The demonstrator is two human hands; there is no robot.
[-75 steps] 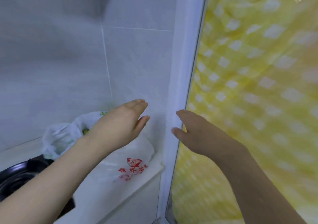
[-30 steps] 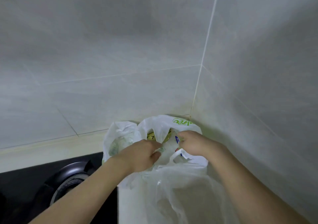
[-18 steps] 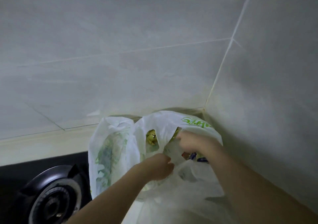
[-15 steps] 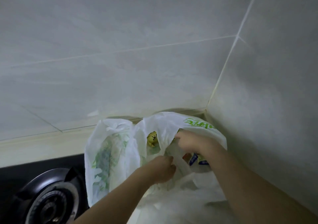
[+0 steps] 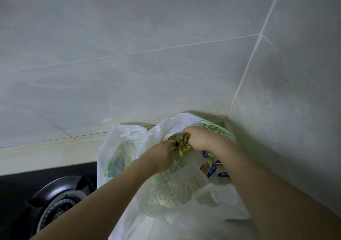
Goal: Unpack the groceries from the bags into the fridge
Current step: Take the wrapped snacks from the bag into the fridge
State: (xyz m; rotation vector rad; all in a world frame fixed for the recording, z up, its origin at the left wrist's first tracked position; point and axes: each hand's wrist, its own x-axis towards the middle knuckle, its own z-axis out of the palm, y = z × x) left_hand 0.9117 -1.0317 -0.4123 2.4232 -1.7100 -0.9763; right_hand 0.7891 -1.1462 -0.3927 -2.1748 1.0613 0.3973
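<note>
Gold-wrapped packets point(image 5: 180, 144) sit at the mouth of the white plastic bag point(image 5: 186, 188), pinched between both hands — this is the relation on which the coming lift depends. The left hand point(image 5: 158, 156) comes in from the lower left and its fingertips meet the left end of the cluster; the right hand point(image 5: 201, 138) closes over the right end from above, fingers curled round the wrappers. The cluster's long axis runs roughly left to right, across the line of both forearms, so each hand holds one end and neither is clearly nearer. How firmly the left fingers pinch cannot be told, since they are turned away from the camera.

Appearance of the packets: small, crinkled, metallic gold with dark printed marks, bunched together rather than lying flat. Deeper in the same bag, just under the right wrist, lie several small blue-and-white packets point(image 5: 214, 167), loose and apart from the grip. A second white bag with green print point(image 5: 118, 158) stands touching the first on its left.

Setting: the bags rest in the corner of a tiled wall point(image 5: 129, 64), beside a black gas burner point(image 5: 59, 199). No fridge is in view — judged from this, unpacking is at an early stage, and the lift should go straight up and out of the bag's mouth.
</note>
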